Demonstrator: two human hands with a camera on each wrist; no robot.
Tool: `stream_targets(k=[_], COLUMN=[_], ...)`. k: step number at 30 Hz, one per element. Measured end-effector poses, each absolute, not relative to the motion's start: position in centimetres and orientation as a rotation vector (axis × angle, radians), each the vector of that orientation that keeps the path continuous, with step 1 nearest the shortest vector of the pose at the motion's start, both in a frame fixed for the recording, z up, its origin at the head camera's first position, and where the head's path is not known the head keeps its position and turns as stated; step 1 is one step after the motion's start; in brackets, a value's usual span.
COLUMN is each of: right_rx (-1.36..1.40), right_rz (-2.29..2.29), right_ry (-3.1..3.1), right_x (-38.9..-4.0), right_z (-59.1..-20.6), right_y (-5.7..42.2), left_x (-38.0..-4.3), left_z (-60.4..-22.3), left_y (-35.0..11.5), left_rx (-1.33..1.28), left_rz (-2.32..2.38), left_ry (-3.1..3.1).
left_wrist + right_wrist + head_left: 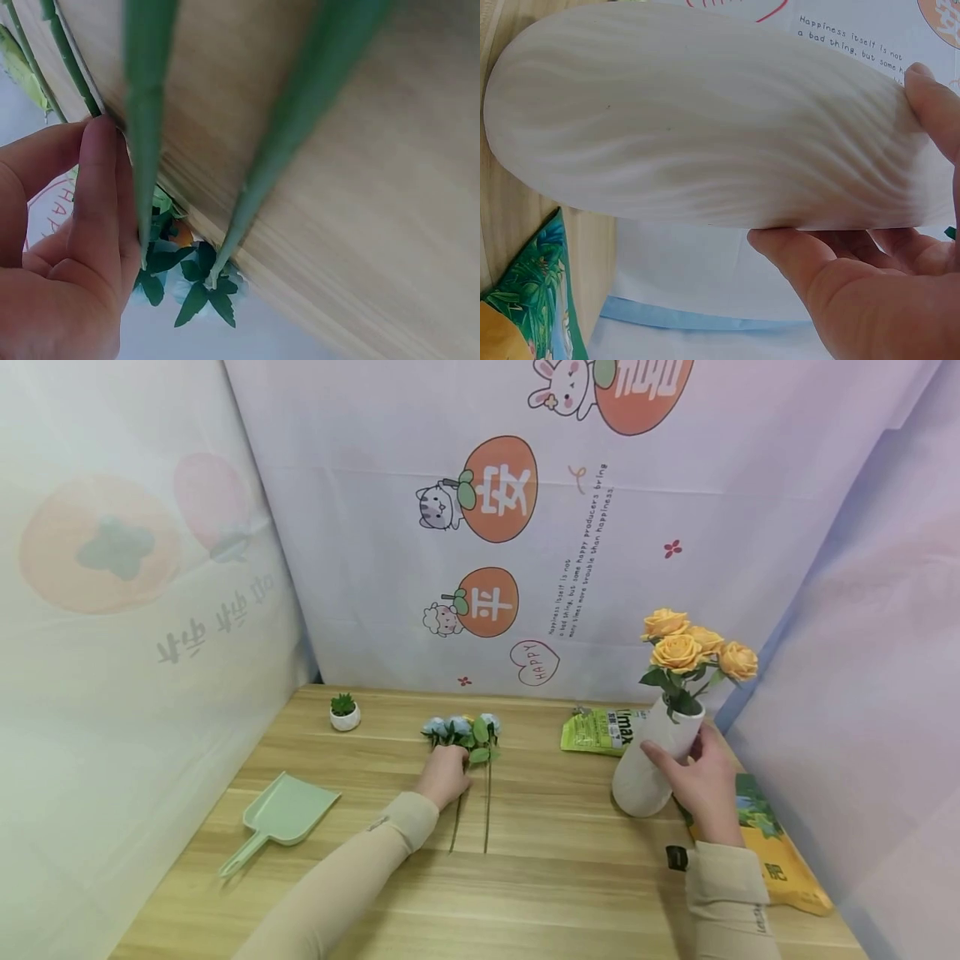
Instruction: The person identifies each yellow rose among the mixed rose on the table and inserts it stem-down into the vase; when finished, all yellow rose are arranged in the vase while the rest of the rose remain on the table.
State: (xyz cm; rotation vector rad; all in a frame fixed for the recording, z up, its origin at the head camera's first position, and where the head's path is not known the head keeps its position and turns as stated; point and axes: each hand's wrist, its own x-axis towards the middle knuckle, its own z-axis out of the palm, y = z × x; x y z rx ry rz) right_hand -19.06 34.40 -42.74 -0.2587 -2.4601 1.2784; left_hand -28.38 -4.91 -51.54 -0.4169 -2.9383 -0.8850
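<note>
My right hand (708,789) grips the upper part of a white vase (651,777), thumb on one side and fingers on the other. The vase leans slightly, its bottom close over the table, and several yellow roses (677,652) stand in it. In the right wrist view the vase's rippled side (690,120) fills the middle. My left hand (444,775) is among several blue artificial flowers (459,725) lying on the table. In the left wrist view its thumb and fingertips pinch a thin green flower stem (71,64). Two nearer stems (146,112) pass beside the hand.
A pale green dustpan (288,810) lies at the left, with a small potted succulent (345,713) behind it. A lime-green packet (596,732) lies at the back, left of the vase. A yellow and green bag (787,868) lies by the right wall.
</note>
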Motion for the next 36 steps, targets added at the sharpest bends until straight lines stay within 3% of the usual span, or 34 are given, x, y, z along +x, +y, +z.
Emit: stream_targets(k=[26, 36], right_rx=[-0.253, -0.252], right_rz=[1.287, 1.284], right_ry=[-2.454, -2.447], right_x=[-18.8, -18.9], right_z=[-42.3, -42.6], right_y=[34.1, 34.3], left_x=[-28.6, -29.0], left_z=[-51.1, -51.3], left_y=[-3.2, -3.8], left_rx=[-0.352, -0.305], left_rz=[-0.798, -0.966], left_ry=[-2.927, -2.935])
